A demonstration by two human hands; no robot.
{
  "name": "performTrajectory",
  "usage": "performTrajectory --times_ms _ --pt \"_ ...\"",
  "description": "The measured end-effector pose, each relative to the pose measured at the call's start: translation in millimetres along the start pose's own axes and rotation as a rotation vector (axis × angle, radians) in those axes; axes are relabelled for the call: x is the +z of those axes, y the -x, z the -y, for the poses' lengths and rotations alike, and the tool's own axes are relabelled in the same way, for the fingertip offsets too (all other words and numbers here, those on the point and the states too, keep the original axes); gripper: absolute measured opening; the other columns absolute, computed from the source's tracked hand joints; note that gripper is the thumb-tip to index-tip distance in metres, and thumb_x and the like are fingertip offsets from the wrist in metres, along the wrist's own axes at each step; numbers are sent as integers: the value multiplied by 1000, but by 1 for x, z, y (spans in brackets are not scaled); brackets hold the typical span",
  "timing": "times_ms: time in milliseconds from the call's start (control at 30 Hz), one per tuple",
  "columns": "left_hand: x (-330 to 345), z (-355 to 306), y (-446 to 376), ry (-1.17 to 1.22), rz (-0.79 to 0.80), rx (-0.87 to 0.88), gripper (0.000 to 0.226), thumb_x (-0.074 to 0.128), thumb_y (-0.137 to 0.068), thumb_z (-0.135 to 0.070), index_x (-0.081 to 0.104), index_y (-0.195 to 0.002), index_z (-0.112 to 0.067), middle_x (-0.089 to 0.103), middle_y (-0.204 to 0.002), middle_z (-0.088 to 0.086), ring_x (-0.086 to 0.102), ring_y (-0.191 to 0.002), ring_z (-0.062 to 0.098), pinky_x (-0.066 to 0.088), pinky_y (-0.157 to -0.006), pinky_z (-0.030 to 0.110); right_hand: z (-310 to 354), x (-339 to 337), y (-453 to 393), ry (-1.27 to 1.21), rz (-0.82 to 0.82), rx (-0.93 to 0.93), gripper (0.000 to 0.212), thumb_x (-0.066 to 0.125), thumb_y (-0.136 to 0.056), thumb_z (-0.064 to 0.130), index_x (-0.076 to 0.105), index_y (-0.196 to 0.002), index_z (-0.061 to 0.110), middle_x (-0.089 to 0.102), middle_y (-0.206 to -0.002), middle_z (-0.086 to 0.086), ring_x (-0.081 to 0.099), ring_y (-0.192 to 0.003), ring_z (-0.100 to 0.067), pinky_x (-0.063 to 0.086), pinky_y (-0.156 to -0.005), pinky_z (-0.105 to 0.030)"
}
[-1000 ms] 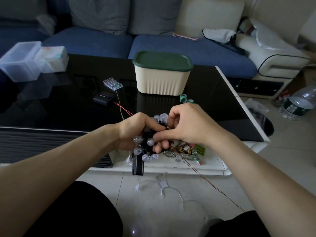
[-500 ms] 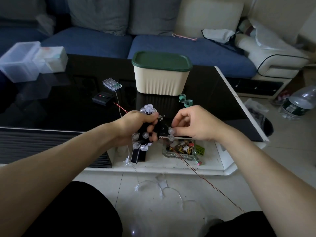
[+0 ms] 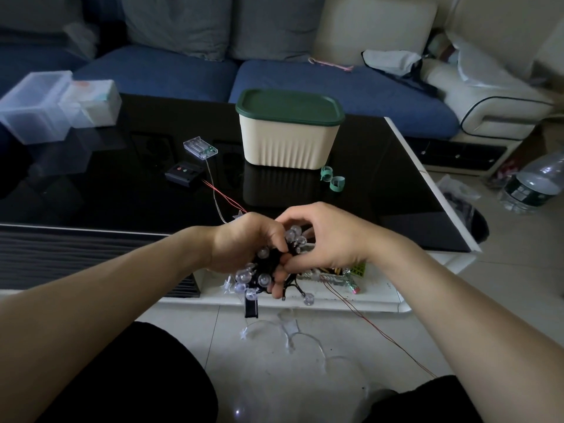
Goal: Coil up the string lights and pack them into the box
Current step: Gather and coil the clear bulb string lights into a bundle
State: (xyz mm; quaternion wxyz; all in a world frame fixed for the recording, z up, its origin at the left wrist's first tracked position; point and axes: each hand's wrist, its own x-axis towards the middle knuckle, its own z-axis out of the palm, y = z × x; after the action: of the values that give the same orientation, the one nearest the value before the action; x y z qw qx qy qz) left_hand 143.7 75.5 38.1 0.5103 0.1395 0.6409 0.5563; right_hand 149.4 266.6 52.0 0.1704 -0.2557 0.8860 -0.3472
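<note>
A bundle of black-wired string lights with clear round bulbs is gripped in my left hand over the table's near edge. My right hand pinches the wire at the bundle's right side, fingers curled over the bulbs. A short black wire end with one bulb dangles below. The cream box with a closed green lid stands on the black table beyond my hands.
A clear battery case and a black controller with red wires lie on the table, with green ties by the box. Clear plastic containers sit far left. A second clear-wired star light string lies on the floor. A water bottle stands right.
My right hand has come back in against the bundle after drawing the wire out to the right. Both hands sit slightly lower, and a loose bulb end now hangs below.
</note>
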Motion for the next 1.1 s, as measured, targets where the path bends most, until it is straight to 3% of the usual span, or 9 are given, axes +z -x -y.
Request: performTrajectory --times_ms 133,300,400,467,633,733,867,1033,1100 --pt "0 0 2 50 127 -14 33 44 -69 -18 65 -86 0 58 -87 23 62 -83 37 52 -83 37 0 -3 1 68 64 49 61 95 -63 28 66 -116 34 71 -107 13 67 -99 -2 56 -93 -39" --pt "0 -1 2 53 185 -3 30 51 -75 -12 73 -95 -7 65 -100 19 64 -100 32 50 -93 37 0 -10 3 108 41 62 56 92 -63 15 66 -109 31 72 -99 8 70 -91 -7 59 -85 -42" --pt "1 -5 4 24 57 -7 24 70 -83 -15 67 -103 -2 68 -98 15 67 -94 26 55 -86 33 -1 -11 4 93 14 84 55 90 -63 10 65 -107 32 71 -98 6 70 -89 -12 60 -80 -46" --pt "5 -8 4 35 -18 -29 26 72 -84 -20 65 -101 -1 69 -92 13 69 -87 24 57 -78 30 -3 -10 4 64 15 85 55 89 -63 9 65 -107 30 71 -99 4 70 -89 -14 60 -80 -46" --pt "15 -14 0 177 -202 -7 56 63 -80 -49 62 -97 4 68 -79 13 69 -70 24 59 -63 30 -11 -9 2 -56 -76 29 39 78 -57 30 68 -94 35 73 -88 -17 69 -81 -43 56 -70 -61" --pt "19 -18 0 211 -200 13 65 47 -90 -63 66 -102 -2 64 -74 12 65 -64 23 58 -60 30 -10 -9 1 -98 -94 46 26 81 -67 18 71 -90 27 73 -83 -20 71 -74 -38 57 -70 -63" --pt "24 -21 -2 297 -309 28 66 39 -96 -59 69 -87 -1 60 -67 17 58 -55 26 53 -55 30 -7 -8 -4 -87 -110 88 26 78 -60 32 71 -83 21 73 -81 -21 71 -76 -41 57 -68 -59" --pt "29 -25 -8 415 -473 123 52 40 -98 -45 66 -81 -4 58 -66 15 51 -56 26 48 -51 27 -7 -8 -11 -98 -226 59 19 75 -69 22 70 -80 8 73 -77 -15 67 -67 -20 55 -71 -50" --pt "28 -26 -12 433 -521 139 44 43 -96 -41 65 -85 -4 59 -64 13 53 -52 25 48 -49 27 -7 -8 -11 -112 -268 53 19 73 -70 22 69 -81 6 72 -78 -17 68 -68 -28 54 -69 -50"
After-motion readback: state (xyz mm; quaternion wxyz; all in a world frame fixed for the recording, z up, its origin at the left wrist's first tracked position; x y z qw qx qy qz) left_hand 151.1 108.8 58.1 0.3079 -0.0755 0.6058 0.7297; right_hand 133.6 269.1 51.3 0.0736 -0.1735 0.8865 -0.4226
